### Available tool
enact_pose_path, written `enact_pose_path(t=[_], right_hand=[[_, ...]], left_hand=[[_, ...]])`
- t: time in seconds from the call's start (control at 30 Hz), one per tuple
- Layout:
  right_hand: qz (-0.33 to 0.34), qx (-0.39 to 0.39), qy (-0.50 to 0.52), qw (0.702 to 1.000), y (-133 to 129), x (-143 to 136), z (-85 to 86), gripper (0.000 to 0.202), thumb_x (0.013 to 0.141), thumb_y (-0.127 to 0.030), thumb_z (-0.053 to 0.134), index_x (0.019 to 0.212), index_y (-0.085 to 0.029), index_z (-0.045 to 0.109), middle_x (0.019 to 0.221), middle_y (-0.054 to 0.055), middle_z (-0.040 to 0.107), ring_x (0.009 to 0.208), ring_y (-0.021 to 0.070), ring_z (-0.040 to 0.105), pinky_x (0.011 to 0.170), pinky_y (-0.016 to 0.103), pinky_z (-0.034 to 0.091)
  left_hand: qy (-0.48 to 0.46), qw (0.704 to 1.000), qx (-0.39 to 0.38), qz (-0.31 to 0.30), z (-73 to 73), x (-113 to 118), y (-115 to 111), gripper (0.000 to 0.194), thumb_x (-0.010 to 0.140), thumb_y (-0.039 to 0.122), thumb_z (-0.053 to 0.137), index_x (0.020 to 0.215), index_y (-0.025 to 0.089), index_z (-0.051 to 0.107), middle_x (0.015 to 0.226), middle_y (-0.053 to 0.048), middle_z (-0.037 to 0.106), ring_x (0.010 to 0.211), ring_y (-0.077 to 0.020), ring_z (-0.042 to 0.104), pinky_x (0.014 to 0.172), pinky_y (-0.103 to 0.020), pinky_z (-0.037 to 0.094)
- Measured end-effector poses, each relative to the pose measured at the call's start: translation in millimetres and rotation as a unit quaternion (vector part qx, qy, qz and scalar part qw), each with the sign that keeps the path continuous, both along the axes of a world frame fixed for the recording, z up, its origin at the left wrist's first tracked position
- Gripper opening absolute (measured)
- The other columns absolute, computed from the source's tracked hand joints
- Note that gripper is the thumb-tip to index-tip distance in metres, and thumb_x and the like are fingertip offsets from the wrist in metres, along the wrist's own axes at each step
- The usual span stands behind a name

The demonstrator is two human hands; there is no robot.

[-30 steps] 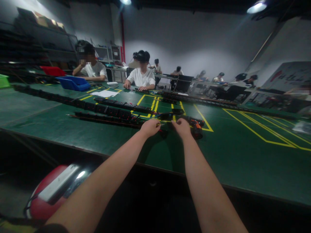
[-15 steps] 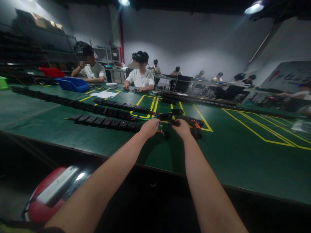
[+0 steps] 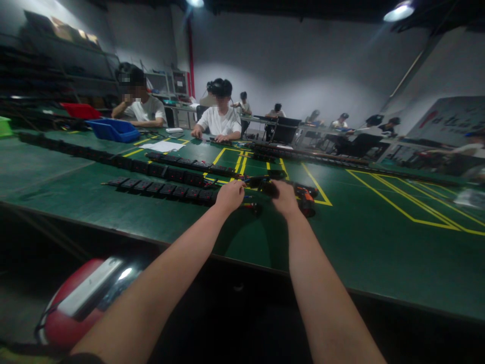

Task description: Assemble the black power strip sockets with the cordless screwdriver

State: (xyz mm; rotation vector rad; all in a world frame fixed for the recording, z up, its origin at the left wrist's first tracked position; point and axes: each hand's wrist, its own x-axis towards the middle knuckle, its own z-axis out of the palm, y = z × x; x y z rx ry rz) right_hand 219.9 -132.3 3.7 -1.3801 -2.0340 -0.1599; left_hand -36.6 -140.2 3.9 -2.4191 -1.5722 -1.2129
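Note:
My left hand [image 3: 230,197] is closed beside the right end of a black segmented strip [image 3: 166,189] that looks like a row of sockets with small red marks. What its fingertips pinch is too small to make out. My right hand [image 3: 284,197] is closed around a dark piece [image 3: 267,187] whose kind I cannot tell. Loose wires with a red and yellow end [image 3: 250,205] lie below the left fingers. Just right of the right hand lies a black and orange power tool [image 3: 306,198], probably a cordless screwdriver.
A longer black strip [image 3: 113,161] runs up to the left. Behind stand a blue bin [image 3: 113,130] and a red bin [image 3: 80,111]. Papers [image 3: 162,146] lie near a co-worker [image 3: 220,119] across the green table [image 3: 379,253]. Yellow tape marks its top.
My left hand has shifted slightly left and up, away from the right one. My right hand has turned over the dark piece, which now shows larger between the hands.

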Motion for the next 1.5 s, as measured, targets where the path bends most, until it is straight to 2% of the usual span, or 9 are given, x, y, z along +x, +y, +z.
enact_pose_path(t=[0.17,0.33,0.47,0.67,0.97,1.1,1.2,1.37,1.5], right_hand=[[0.031,0.058,0.023,0.998,-5,-7,10.1,0.069,0.071,-0.002,0.053,0.138,-0.014,0.064,0.139,0.015,0.066,0.135,0.0283,0.055,0.121,0.049,0.036],[0.085,0.067,0.039,0.993,-13,-26,13.7,0.067,0.071,-0.004,0.056,0.136,-0.018,0.065,0.138,0.012,0.066,0.133,0.0278,0.056,0.12,0.049,0.039],[0.11,0.067,0.044,0.991,-18,-40,15.0,0.07,0.071,-0.004,0.057,0.138,-0.022,0.064,0.14,0.011,0.065,0.136,0.0276,0.054,0.12,0.05,0.039],[0.082,0.083,0.045,0.992,-22,-43,14.0,0.072,0.075,-0.003,0.057,0.144,-0.024,0.06,0.147,0.012,0.058,0.142,0.0291,0.048,0.124,0.052,0.035],[0.035,0.054,0.107,0.992,-27,-46,11.0,0.077,0.077,-0.008,0.059,0.153,-0.023,0.051,0.151,0.013,0.05,0.144,0.0281,0.048,0.121,0.046,0.043],[0.041,0.064,0.133,0.988,-23,-45,8.4,0.079,0.081,-0.013,0.061,0.157,-0.021,0.043,0.148,0.015,0.052,0.14,0.0268,0.05,0.116,0.044,0.047],[-0.013,0.033,0.17,0.985,-16,-41,7.1,0.083,0.082,-0.019,0.065,0.16,-0.019,0.038,0.139,0.015,0.059,0.12,0.0266,0.062,0.104,0.044,0.054],[-0.054,-0.169,0.043,0.983,-9,-36,6.6,0.044,0.075,-0.01,0.069,0.118,-0.018,0.075,0.112,0.014,0.074,0.106,0.0306,0.07,0.097,0.044,0.055],[-0.028,-0.202,0.013,0.979,-8,-40,5.0,0.026,0.065,-0.003,0.072,0.082,-0.021,0.079,0.089,0.011,0.076,0.092,0.0291,0.073,0.087,0.038,0.057]], left_hand=[[-0.004,1.0,-0.019,-0.008,-0.2,2,-1,0.032,0.097,0.026,0.056,0.125,0.019,0.07,0.119,-0.012,0.075,0.109,-0.0265,0.071,0.101,-0.04,0.055],[-0.059,0.994,-0.032,-0.089,-2.4,4,-1,0.062,0.094,0.032,0.065,0.152,0.019,0.05,0.147,-0.014,0.063,0.134,-0.0281,0.062,0.117,-0.043,0.048],[-0.13,0.982,-0.047,-0.131,-5.0,5,5,0.079,0.086,0.024,0.074,0.158,0.02,0.042,0.155,-0.014,0.057,0.143,-0.0276,0.055,0.123,-0.043,0.044],[-0.203,0.969,-0.035,-0.14,-5.0,6,11,0.082,0.076,0.017,0.083,0.15,0.02,0.049,0.141,-0.013,0.065,0.13,-0.0256,0.063,0.116,-0.044,0.05],[-0.242,0.957,-0.024,-0.158,-5.7,9,11,0.058,0.072,0.02,0.087,0.125,0.019,0.063,0.124,-0.009,0.071,0.116,-0.0226,0.068,0.101,-0.037,0.057],[-0.245,0.961,-0.022,-0.128,-3.1,9,8,0.057,0.07,0.018,0.089,0.121,0.018,0.063,0.119,-0.008,0.072,0.113,-0.0223,0.068,0.103,-0.038,0.054],[-0.262,0.962,-0.026,-0.074,-1.3,8,6,0.056,0.071,0.022,0.089,0.119,0.018,0.06,0.117,-0.008,0.071,0.111,-0.0229,0.068,0.102,-0.039,0.054],[-0.274,0.961,-0.033,-0.025,0.4,6,4,0.057,0.073,0.027,0.088,0.119,0.021,0.055,0.118,-0.007,0.069,0.113,-0.0242,0.067,0.102,-0.04,0.053],[-0.265,0.963,-0.037,-0.03,-0.9,6,6,0.058,0.073,0.026,0.089,0.12,0.021,0.056,0.118,-0.007,0.07,0.112,-0.0239,0.067,0.102,-0.04,0.053]])
